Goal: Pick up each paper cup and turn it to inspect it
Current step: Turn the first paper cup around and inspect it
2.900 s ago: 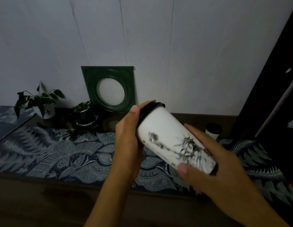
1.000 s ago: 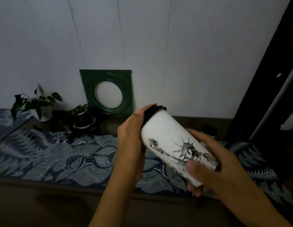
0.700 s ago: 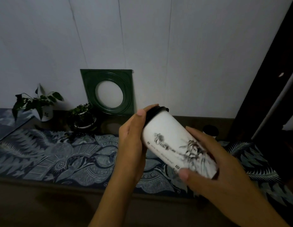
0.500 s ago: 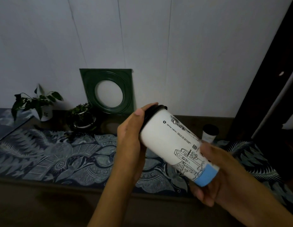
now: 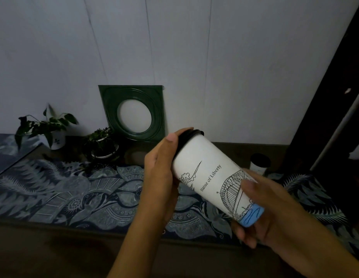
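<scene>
We hold the white paper cup (image 5: 212, 177) tilted above the patterned cloth (image 5: 74, 193), left hand (image 5: 160, 177) closed at its black lid (image 5: 187, 138), right hand (image 5: 275, 213) gripping its blue base, so the print faces us.

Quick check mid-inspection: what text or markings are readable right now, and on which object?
"Statue of Liberty" runs along the side of the white paper cup held in both hands.
Small dark mark on the white plant pot: too small to read.
Second cup on the table: no legible text.
</scene>
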### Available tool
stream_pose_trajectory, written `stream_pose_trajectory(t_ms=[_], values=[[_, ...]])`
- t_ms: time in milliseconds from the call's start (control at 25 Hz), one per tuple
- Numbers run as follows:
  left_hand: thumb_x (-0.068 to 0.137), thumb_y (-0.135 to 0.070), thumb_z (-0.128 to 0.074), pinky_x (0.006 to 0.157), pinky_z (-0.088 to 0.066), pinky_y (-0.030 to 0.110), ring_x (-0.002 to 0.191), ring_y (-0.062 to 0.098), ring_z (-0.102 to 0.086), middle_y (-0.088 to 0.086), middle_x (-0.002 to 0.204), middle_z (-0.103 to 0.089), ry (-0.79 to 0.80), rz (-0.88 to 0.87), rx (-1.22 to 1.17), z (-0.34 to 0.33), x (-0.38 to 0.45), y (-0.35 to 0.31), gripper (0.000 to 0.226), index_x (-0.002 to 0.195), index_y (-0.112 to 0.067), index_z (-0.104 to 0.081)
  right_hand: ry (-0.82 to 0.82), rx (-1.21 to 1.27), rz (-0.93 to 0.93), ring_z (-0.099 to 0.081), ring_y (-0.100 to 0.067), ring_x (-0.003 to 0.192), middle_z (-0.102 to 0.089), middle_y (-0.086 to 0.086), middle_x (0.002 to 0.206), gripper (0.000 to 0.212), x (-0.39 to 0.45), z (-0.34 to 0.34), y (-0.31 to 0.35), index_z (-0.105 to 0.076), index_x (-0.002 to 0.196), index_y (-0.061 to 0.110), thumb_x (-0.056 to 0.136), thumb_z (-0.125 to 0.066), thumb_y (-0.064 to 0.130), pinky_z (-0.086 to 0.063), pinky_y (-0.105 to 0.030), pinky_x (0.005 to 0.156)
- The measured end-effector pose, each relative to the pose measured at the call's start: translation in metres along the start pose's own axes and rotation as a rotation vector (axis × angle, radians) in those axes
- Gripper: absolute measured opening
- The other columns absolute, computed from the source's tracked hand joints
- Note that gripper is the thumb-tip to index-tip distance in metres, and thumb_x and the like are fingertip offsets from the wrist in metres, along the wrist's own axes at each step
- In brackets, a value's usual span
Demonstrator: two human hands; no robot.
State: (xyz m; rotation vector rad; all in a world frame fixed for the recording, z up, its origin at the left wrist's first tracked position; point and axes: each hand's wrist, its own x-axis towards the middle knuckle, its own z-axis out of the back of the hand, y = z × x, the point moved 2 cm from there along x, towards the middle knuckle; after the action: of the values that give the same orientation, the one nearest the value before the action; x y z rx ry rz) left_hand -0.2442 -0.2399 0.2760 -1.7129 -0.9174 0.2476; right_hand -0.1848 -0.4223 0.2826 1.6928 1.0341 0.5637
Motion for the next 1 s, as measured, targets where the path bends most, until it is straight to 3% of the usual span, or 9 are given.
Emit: stream_pose_trajectory(t_ms=[120,240,360,480,560,640,800,880,1000], values=[[0.086,-0.051,-0.058,0.071,-0.061,0.027,0.089,0.014,-0.075,0.002,0.097,-0.082,-0.015,0.013,0.013,0.002,0.002,0.002,0.035,0.097,-0.029,-0.083,-0.081,-0.501,0.219,-0.072,-0.012,0.075,-0.071,0.010,0.105,0.076,0.002,-0.002,0.001,-0.054,0.124,0.050,0.053,-0.082,0.058,-0.056,-0.019,0.052],[0.091,-0.048,-0.055,0.068,-0.059,0.029,0.083,0.013,-0.075,0.000,0.089,-0.081,-0.035,0.056,0.024,0.003,0.002,0.004,0.032,0.091,-0.033,-0.083,-0.226,-1.251,0.573,-0.051,0.009,0.108,-0.051,0.028,0.117,0.082,0.004,-0.002,-0.002,-0.034,0.136,0.051,0.063,-0.070,0.059,-0.050,-0.004,0.062],[0.089,-0.049,-0.057,0.065,-0.060,0.026,0.081,0.011,-0.075,-0.002,0.087,-0.081,-0.028,0.045,0.009,0.004,0.003,0.005,0.031,0.089,-0.033,-0.083,-0.168,-0.807,0.372,-0.067,-0.002,0.089,-0.066,0.025,0.109,0.071,0.006,0.000,0.002,-0.049,0.123,0.060,0.058,-0.077,0.053,-0.055,-0.014,0.058],[0.083,-0.053,-0.059,0.071,-0.061,0.028,0.090,0.013,-0.076,0.000,0.095,-0.082,-0.013,0.025,-0.022,0.004,0.004,0.004,0.035,0.095,-0.031,-0.083,-0.044,-0.103,0.074,-0.064,-0.022,0.048,-0.076,-0.008,0.092,0.069,0.006,0.002,0.001,-0.070,0.110,0.041,0.045,-0.091,0.049,-0.050,-0.027,0.039],[0.082,-0.053,-0.059,0.074,-0.061,0.030,0.092,0.014,-0.076,0.001,0.097,-0.082,-0.009,0.027,-0.042,0.005,0.004,0.004,0.036,0.097,-0.030,-0.083,0.007,0.038,0.006,-0.061,-0.024,0.044,-0.075,-0.015,0.086,0.074,0.005,0.000,-0.001,-0.072,0.110,0.031,0.043,-0.092,0.053,-0.048,-0.026,0.037],[0.083,-0.050,-0.060,0.072,-0.061,0.028,0.089,0.013,-0.076,0.001,0.094,-0.082,-0.014,0.035,-0.045,0.005,0.005,0.006,0.033,0.094,-0.030,-0.084,-0.025,-0.214,0.103,-0.068,-0.018,0.055,-0.075,-0.001,0.097,0.078,0.005,-0.003,-0.001,-0.063,0.120,0.044,0.047,-0.087,0.059,-0.054,-0.027,0.043],[0.089,-0.046,-0.055,0.067,-0.062,0.027,0.084,0.011,-0.077,-0.001,0.089,-0.082,-0.035,0.105,-0.023,0.007,0.006,0.012,0.032,0.085,-0.034,-0.084,-0.183,-1.305,0.636,-0.056,0.003,0.105,-0.055,0.022,0.124,0.081,0.005,0.001,-0.002,-0.034,0.141,0.046,0.067,-0.065,0.059,-0.048,-0.004,0.076],[0.088,-0.051,-0.054,0.065,-0.061,0.026,0.088,0.012,-0.077,0.000,0.094,-0.083,-0.027,0.125,-0.011,0.006,0.006,0.013,0.034,0.088,-0.035,-0.084,-0.209,-1.200,0.583,-0.060,0.004,0.100,-0.061,0.026,0.117,0.077,0.004,-0.001,0.001,-0.039,0.139,0.047,0.068,-0.068,0.059,-0.050,-0.004,0.073],[0.087,-0.056,-0.051,0.071,-0.061,0.029,0.100,0.019,-0.074,0.005,0.110,-0.079,0.011,0.035,0.010,0.008,0.004,0.014,0.044,0.110,-0.030,-0.078,-0.158,-0.491,0.176,-0.066,-0.014,0.047,-0.075,0.012,0.097,0.053,0.005,-0.006,0.016,-0.062,0.112,0.054,0.062,-0.077,0.057,-0.050,-0.022,0.038]])
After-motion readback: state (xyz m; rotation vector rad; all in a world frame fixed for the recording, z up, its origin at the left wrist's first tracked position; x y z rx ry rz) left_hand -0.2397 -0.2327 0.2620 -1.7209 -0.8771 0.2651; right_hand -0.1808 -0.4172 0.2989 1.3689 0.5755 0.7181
